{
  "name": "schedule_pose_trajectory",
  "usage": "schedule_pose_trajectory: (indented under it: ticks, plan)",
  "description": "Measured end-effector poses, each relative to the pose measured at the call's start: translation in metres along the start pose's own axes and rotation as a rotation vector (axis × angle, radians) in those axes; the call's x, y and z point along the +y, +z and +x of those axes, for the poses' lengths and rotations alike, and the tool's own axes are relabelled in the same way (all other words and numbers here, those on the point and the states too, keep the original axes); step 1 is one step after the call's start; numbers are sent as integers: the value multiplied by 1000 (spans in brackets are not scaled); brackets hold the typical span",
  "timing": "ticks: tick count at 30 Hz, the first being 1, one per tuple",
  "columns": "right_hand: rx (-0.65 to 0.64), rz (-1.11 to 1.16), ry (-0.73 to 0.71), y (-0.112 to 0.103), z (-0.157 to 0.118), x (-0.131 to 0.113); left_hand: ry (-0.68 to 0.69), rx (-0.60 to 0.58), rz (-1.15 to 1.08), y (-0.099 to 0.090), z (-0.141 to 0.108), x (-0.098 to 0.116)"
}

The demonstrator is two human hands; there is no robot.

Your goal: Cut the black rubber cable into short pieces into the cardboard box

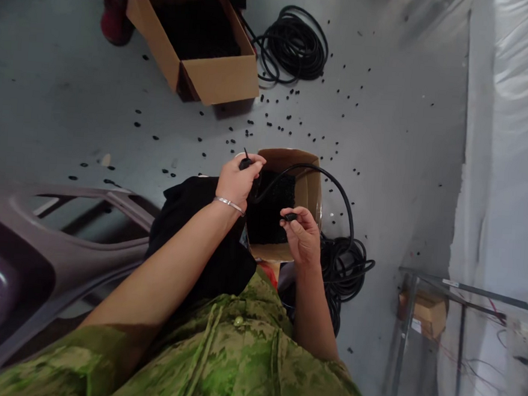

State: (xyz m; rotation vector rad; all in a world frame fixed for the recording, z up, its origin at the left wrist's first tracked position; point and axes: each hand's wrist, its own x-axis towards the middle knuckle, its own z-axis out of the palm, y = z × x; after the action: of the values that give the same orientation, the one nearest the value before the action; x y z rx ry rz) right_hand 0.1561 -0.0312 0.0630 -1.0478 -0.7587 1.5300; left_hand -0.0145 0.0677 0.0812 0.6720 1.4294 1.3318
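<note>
My left hand (242, 175), a bracelet at its wrist, is closed around a black hand tool with a thin pointed tip (245, 160); its exact kind is unclear. From beside that hand a black hose (337, 182) arcs over to the right. Between thumb and fingers of my right hand (304, 231) is a small black ribbed part (290, 217), lower and to the right of the tool and apart from it. Both hands are above an open cardboard box (308, 189) holding a mass of small black pieces. My right hand partly covers the box's right side.
Small black pieces (269, 124) lie scattered over the grey floor (385, 146). Ahead stands a larger cardboard box (222, 77), with a coiled hose (297, 43) beside it and a person's foot (116, 25) to its left. Another hose coil (347, 264), a plastic chair (81, 227) and a metal frame (406, 334) are nearby.
</note>
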Motion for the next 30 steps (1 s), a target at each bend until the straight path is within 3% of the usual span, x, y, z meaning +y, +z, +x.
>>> schedule_pose_trajectory:
  ticks: [6,10,14,19,24,27,30]
  plan:
    - [37,-190,-125,2,-1,-3,6,-9,-4,0,-1,1]
    - [60,-321,-129,0,-3,1,5,-7,-9,-1,-1,1]
    - [181,-374,-152,-2,-2,0,1,-4,-14,0,-1,1]
    - [354,-448,-180,-33,10,3,-14,13,-58,-2,-4,7]
    - [304,-715,-40,-95,27,48,18,41,-206,-7,-14,22]
    - [235,-847,204,-124,43,90,37,42,-304,-11,-17,30]
    - [152,-948,415,-138,64,127,-11,18,-333,-15,-18,38]
